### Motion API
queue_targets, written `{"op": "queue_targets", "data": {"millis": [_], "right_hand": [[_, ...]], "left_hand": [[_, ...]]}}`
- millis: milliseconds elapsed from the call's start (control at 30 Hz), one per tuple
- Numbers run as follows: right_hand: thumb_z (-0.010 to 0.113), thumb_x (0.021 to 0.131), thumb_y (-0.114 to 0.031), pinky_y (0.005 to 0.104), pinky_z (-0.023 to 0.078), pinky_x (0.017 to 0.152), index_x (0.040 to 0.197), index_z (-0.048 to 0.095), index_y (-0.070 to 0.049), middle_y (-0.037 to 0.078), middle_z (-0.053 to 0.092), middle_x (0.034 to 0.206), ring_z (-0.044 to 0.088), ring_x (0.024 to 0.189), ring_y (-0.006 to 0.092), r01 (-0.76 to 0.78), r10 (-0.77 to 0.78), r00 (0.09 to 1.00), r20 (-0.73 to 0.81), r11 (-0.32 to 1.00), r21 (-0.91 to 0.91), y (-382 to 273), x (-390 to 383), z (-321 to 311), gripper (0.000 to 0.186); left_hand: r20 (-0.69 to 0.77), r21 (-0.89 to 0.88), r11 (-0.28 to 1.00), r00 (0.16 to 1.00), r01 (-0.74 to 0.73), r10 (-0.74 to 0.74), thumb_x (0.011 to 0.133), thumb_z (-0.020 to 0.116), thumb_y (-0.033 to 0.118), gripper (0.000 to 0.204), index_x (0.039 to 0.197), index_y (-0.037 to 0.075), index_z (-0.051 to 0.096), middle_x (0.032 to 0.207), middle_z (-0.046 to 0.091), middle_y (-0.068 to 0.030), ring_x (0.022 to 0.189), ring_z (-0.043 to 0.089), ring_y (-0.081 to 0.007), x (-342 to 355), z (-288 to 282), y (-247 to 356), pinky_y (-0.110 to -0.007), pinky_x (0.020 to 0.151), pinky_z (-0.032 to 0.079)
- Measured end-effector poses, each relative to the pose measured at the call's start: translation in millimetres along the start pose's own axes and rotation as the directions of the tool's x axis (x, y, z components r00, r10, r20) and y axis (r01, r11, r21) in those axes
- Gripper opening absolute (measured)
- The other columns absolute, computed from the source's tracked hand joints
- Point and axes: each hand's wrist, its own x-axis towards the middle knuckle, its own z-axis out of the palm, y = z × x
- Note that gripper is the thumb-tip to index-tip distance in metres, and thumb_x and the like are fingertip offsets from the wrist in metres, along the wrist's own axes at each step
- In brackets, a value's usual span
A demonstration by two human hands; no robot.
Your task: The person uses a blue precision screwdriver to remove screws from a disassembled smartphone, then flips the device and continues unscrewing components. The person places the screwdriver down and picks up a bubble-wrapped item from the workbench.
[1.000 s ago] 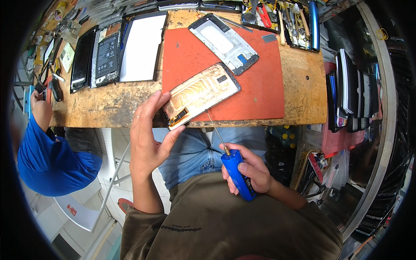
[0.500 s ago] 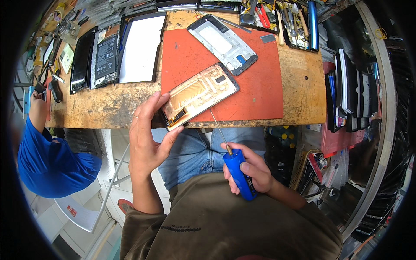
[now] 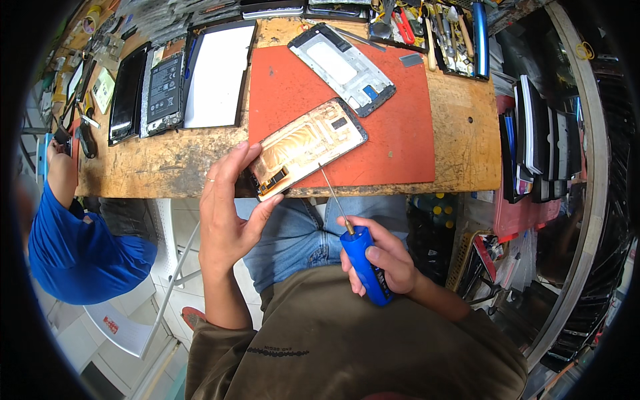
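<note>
Phone panel (image 3: 310,147), rectangular and copper-coloured, is pinched in your left hand (image 3: 225,220); your right hand (image 3: 393,261) clasps a blue-handled, thin-shafted metal tool (image 3: 359,252).

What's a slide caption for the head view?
Left hand grips a copper-backed phone panel over a red mat; right hand holds a blue-handled tool at its edge.
</note>
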Motion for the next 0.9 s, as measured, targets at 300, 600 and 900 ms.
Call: {"op": "queue_targets", "data": {"millis": [300,600,900], "right_hand": [[0.047,0.110,-0.027,0.0289,0.057,0.063,0.161,0.019,0.001,0.020,0.061,0.107,0.068,0.072,0.0184,0.015,-0.015,1.000,-0.019,1.000,0.005,0.7,-1.8,-1.0,0.065],[0.049,0.110,-0.030,0.0287,0.057,0.063,0.162,0.019,-0.001,0.019,0.060,0.108,0.068,0.073,0.0183,0.009,-0.009,1.000,-0.028,1.000,0.023,-2.2,-1.9,-1.1,0.067],[0.048,0.110,-0.030,0.0274,0.057,0.064,0.161,0.020,0.000,0.019,0.061,0.108,0.068,0.074,0.0164,-0.036,0.036,0.999,0.006,0.999,-0.027,4.3,0.9,2.7,0.065]], "left_hand": [[0.012,0.000,1.000,1.000,0.005,-0.005,0.078,0.086,0.010,0.081,0.148,-0.004,0.046,0.134,0.066,-0.0234,0.122,0.063,-0.0382,0.5,-1.5,1.5,-0.046,0.105,0.048],[0.004,0.008,1.000,1.000,0.005,-0.005,0.079,0.085,0.010,0.080,0.147,-0.004,0.047,0.132,0.067,-0.0220,0.121,0.063,-0.0376,1.2,-0.9,2.5,-0.046,0.104,0.049],[0.004,0.001,1.000,1.000,0.011,-0.011,0.078,0.085,0.009,0.079,0.147,-0.003,0.047,0.132,0.068,-0.0212,0.120,0.063,-0.0380,1.1,-0.6,2.4,-0.046,0.103,0.049]]}}
